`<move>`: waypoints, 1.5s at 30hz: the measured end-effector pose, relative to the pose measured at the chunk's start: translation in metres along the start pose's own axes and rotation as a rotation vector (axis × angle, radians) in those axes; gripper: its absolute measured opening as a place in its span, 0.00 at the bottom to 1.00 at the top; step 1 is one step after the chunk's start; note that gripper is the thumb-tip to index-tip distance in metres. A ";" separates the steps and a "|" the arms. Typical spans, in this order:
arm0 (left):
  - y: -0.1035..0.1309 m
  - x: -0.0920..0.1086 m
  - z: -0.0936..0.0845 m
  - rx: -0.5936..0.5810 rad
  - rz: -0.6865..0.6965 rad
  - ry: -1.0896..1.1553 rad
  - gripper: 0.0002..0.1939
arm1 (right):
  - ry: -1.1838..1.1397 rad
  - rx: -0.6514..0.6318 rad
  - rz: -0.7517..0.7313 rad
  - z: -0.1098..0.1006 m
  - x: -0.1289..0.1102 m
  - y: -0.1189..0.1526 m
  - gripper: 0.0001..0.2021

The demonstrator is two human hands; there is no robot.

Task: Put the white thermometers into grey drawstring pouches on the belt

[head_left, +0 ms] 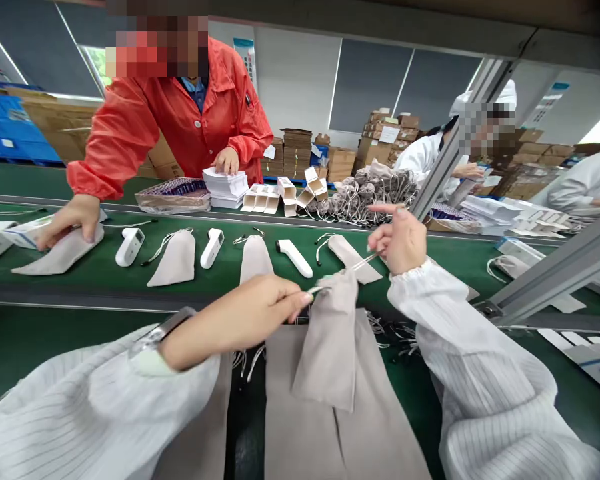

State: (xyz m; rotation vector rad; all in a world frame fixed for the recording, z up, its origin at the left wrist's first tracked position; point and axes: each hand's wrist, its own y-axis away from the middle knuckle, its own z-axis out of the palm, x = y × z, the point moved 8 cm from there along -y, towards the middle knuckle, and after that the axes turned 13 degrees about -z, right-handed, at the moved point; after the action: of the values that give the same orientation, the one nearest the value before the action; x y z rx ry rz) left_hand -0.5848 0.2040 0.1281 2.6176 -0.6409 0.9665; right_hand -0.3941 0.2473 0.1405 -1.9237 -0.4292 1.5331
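Note:
A grey drawstring pouch (329,347) hangs between my hands, its neck gathered. My left hand (260,310) pinches the cord on the left side of the neck. On the other side my right hand (399,240) grips the opposite cord, with its index finger stretched out to the left. Below the pouch lie flat grey pouches (293,413) in overlapping rows, their cords at the far end. Just beyond my hands, a white handheld thermometer (295,259) and another grey pouch (347,250) rest on the green belt. Whether the held pouch contains anything cannot be seen.
Across the green belt (215,280), a co-worker in a red jacket (180,127) touches a pouch and white papers. More thermometers and pouches line the belt. A heap of grey pouches (375,190) sits behind. A metal post (460,140) slants at right, near my right arm.

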 end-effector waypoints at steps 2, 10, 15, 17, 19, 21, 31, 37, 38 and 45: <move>0.012 0.011 -0.005 -0.069 0.049 0.141 0.20 | -0.048 -0.049 -0.014 0.000 -0.003 0.004 0.25; 0.054 0.035 -0.018 0.467 0.360 0.197 0.08 | -0.393 -0.504 -0.044 0.097 -0.038 0.060 0.20; 0.039 0.038 0.085 0.107 0.470 -0.190 0.20 | 0.062 0.281 0.012 -0.058 0.038 -0.014 0.07; 0.035 0.034 0.124 -0.081 0.559 -0.313 0.24 | 0.189 0.384 0.058 -0.104 0.067 -0.023 0.03; 0.034 0.030 0.141 -0.147 0.585 -0.382 0.27 | 0.418 0.299 0.212 -0.125 0.097 -0.019 0.06; 0.035 0.029 0.142 -0.171 0.545 -0.423 0.24 | 0.723 0.134 0.403 -0.129 0.121 -0.004 0.08; -0.005 -0.002 0.082 0.002 0.236 -0.312 0.17 | 0.865 -0.371 0.089 0.010 0.118 0.013 0.19; -0.022 -0.023 0.082 -0.002 0.057 -0.138 0.15 | 0.579 -0.352 0.214 0.031 0.151 0.023 0.21; -0.021 -0.022 0.080 0.022 0.059 -0.130 0.14 | 0.522 -0.322 0.231 0.029 0.149 0.021 0.21; -0.015 -0.015 0.067 0.120 0.072 -0.308 0.06 | -0.400 -0.074 0.232 0.021 0.051 0.004 0.35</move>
State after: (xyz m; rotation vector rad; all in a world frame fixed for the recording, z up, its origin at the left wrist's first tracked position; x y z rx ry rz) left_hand -0.5517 0.1946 0.0672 2.8983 -0.7745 0.6409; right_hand -0.4008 0.2811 0.0973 -1.7667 -0.4480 2.0932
